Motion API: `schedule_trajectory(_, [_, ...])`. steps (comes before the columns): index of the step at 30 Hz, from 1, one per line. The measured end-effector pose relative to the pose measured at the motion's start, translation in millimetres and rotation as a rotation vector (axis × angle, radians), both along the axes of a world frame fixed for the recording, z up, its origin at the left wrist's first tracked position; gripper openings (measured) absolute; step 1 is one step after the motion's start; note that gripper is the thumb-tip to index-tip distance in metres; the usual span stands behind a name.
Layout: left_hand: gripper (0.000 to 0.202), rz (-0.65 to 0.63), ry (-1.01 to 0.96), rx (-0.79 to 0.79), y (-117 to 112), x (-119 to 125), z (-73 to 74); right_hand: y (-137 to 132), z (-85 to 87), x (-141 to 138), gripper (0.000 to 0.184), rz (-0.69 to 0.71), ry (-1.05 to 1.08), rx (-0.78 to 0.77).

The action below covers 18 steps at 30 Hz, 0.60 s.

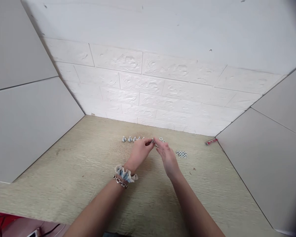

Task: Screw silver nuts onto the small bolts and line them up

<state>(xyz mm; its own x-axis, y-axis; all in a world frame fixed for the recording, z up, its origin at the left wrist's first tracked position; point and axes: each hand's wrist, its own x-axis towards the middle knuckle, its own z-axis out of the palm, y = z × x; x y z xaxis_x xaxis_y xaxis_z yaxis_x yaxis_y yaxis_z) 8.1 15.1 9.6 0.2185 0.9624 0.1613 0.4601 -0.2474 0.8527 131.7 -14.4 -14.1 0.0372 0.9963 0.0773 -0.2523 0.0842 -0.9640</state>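
Note:
My left hand (pixel 141 149) is closed in a pinch around a small metal bolt (pixel 152 141), partly hidden by the fingertips. Close against it on the right, my right hand (pixel 169 159) has its fingers stretched out, the tips at or beside the bolt; whether they touch it I cannot tell. Left of the hands, several bolts (pixel 130 139) stand upright in a row with washers around their bases. Behind my right fingers lie flat washers (pixel 160 139), some partly covered. A tight cluster of small metal nuts (pixel 182 154) sits to the right of my right hand.
A red cylindrical object (pixel 210 142) lies by the right panel (pixel 246 158). The wooden tabletop (pixel 71 164) meets a white brick-patterned wall (pixel 150 85) behind, and a grey panel (pixel 34 121) stands at left. Red material (pixel 1 220) shows below the front-left edge.

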Motion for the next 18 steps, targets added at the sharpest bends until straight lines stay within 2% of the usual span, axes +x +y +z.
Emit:
schedule_trajectory(3, [0.027, 0.022, -0.013, -0.015, 2, -2, 2.6, 1, 6.2, 5, 0.056, -0.168, 0.108, 0.023])
schedule_trajectory(6, [0.028, 0.006, -0.006, -0.014, 1, -2, 2.8, 2, 10.6, 7, 0.051, -0.255, 0.171, 0.038])
schedule_trajectory(10, [0.026, -0.060, -0.031, 0.005, -2, 1, 1.8, 3, 12.8, 2, 0.031, -0.189, 0.133, 0.029])
schedule_trajectory(14, [0.027, -0.071, -0.005, 0.000, -3, 2, 2.8, 1, 13.9, -1, 0.039, -0.064, 0.130, -0.015])
schedule_trajectory(16, [0.028, -0.060, 0.010, -0.006, -2, 2, 3.3, 0, 13.9, 1, 0.035, -0.083, 0.153, -0.028])
schedule_trajectory(18, [0.030, -0.026, 0.006, -0.014, -2, 2, 3.4, 1, 13.4, 4, 0.028, -0.168, 0.164, -0.053])
